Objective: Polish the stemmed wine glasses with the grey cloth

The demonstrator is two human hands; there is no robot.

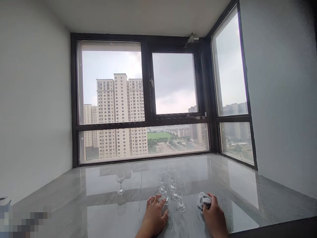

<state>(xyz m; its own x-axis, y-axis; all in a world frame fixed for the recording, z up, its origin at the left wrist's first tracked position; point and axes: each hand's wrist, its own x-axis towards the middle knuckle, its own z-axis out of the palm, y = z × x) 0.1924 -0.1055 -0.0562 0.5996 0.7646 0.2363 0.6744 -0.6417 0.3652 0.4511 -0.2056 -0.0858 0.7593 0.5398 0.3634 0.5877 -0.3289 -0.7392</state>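
Several clear stemmed glasses stand upright in a cluster on the glossy grey sill, the nearest being a wine glass (180, 195). My left hand (155, 215) is beside the cluster's near left side, fingers bent and apart, with its fingertips close to the foot of another wine glass (166, 198). Whether they touch it I cannot tell. To the right of the cluster, my right hand (215, 213) grips a bunched grey cloth (203, 200). One more wine glass (120, 185) stands alone to the left.
The tiled sill (99, 211) is shiny and reflects the window. Dark window frames (146, 124) border its back and right side. A plain wall (37, 115) rises at the left, another wall (279, 99) at the right. A blurred patch (22, 221) covers the lower left corner.
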